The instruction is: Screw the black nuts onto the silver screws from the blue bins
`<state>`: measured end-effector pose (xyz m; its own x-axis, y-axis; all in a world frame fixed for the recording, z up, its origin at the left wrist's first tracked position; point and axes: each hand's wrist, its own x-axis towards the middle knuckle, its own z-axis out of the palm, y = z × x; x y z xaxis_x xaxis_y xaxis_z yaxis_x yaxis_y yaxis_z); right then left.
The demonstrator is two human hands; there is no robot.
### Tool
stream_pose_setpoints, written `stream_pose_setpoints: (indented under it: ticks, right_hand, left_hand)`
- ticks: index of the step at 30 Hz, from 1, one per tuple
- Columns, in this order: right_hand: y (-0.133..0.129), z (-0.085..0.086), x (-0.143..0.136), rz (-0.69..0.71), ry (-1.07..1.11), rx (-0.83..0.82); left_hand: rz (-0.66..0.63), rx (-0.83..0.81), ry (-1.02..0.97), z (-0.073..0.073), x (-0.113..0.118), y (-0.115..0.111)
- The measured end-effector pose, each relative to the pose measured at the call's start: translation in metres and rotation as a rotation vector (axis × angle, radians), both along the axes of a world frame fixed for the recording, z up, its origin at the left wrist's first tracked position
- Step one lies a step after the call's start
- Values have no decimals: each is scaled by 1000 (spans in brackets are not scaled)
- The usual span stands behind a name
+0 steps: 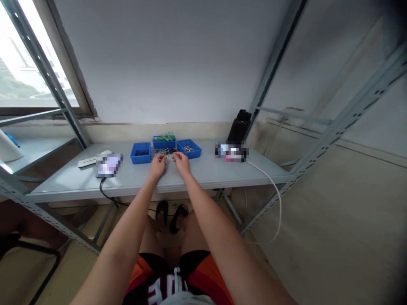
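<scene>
At the far left of the grey shelf (pixel 210 170) lie a white device (pixel 88 162) and a phone (pixel 110 166), whose screen is blurred. Next comes the left blue tray (pixel 140 160), with dark pieces inside. Near it is the left hand (pixel 158 166), its thumb and fingertips bent together at one end of a small, thin item (pixel 169 156) (too small for me to name). This item is between the two hands, just in front of the loose metal pile (pixel 162 151). Behind the pile is the rear blue tray (pixel 164 145) with green pieces. The right hand (pixel 180 160) seems to pinch the other end with thumb and forefinger; its exact contact I cannot tell. For good work, I judge, both grips should be light and close to the joint, with the wrists supported on the shelf. The right blue tray (pixel 195 153) holds small metal parts, and further right stand a dark bottle (pixel 239 128) and a blurred device (pixel 231 152).
</scene>
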<state>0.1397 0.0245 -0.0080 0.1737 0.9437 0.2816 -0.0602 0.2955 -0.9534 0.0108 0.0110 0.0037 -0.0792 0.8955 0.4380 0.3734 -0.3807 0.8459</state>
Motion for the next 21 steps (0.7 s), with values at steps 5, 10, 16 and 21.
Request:
stream_pose_setpoints:
  ticks: [5,10,16,21]
  right_hand:
    - [-1,-3,-4,39,-176,53]
    - [-6,-4,-7,70,-354,40]
    - [-9,-1,-7,52,-397,82]
    - [-6,-1,-6,-8,-263,96]
  left_hand:
    - [59,10,-171,5,-1,-4]
    - [80,22,-209,6,0,-5]
    - [89,11,-218,7,-1,-6]
    - [56,-24,-191,8,-1,-6]
